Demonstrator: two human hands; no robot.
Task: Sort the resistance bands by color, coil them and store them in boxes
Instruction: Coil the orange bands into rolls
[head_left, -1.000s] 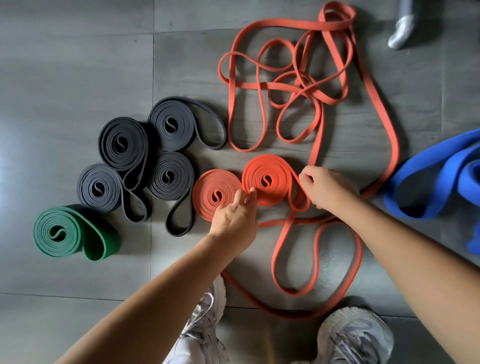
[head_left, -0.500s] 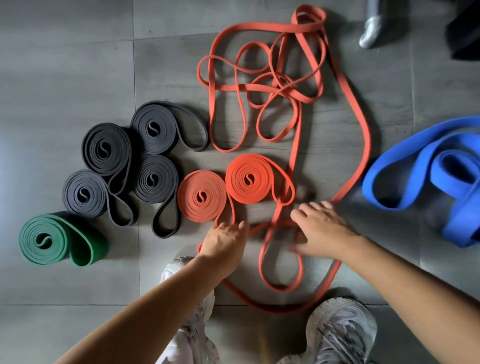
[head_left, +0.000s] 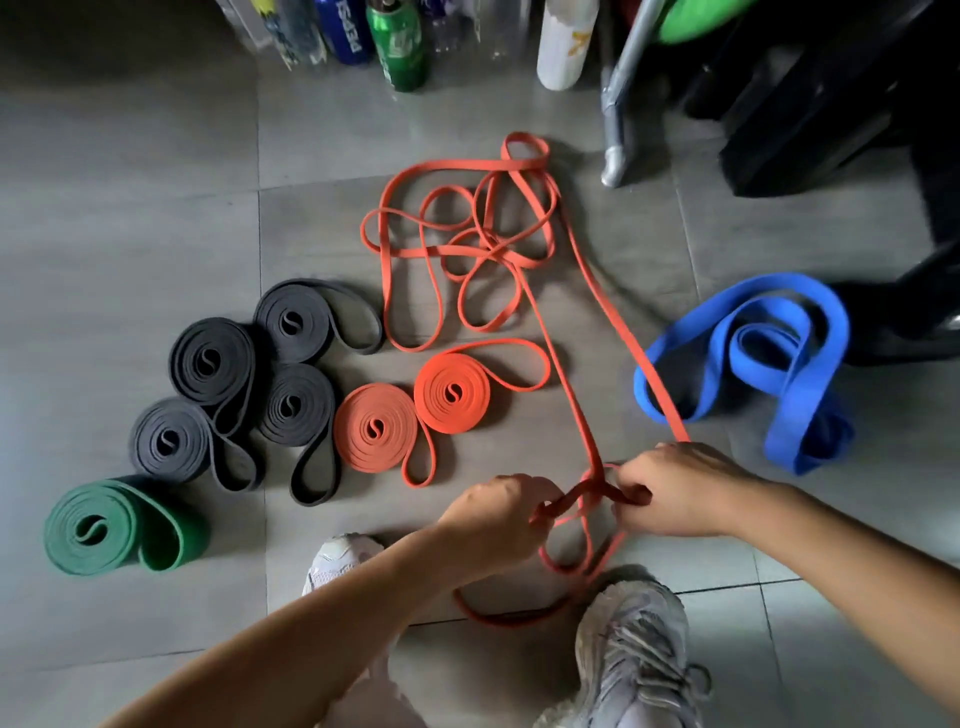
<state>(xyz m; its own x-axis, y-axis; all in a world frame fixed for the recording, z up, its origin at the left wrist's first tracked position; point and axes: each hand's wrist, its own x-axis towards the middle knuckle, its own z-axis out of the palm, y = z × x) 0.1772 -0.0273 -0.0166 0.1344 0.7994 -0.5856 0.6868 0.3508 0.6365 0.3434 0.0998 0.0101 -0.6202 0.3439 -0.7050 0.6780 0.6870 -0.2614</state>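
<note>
1. Near the middle of the tiled floor (head_left: 130, 208), the left hand (head_left: 498, 519) and the right hand (head_left: 680, 493) met just beyond the shoes, and the fingers of both were curled round a twisted bunch of one loose orange band (head_left: 618, 332)
2. From that grip two strands of the band ran far and slightly left into a tangle of orange loops (head_left: 467, 234), while another loop trailed nearer and reached the right shoe (head_left: 634, 649)
3. Just left of those strands lay two coiled orange rolls (head_left: 375, 427), flat on the floor and touching each other, each with a short tail loop left out
4. Further left four black rolls (head_left: 296, 405) sat in a tight cluster, pressed against one another, their tail loops also loose
5. At the near left a wide green roll (head_left: 91, 527) lay apart from the black ones
6. On the right a broad blue band (head_left: 748, 332) lay uncoiled in slack folds, and one orange strand crossed its left edge
7. Along the far edge stood a row of bottles (head_left: 563, 41), with a metal leg (head_left: 618, 130) just right of them
</note>
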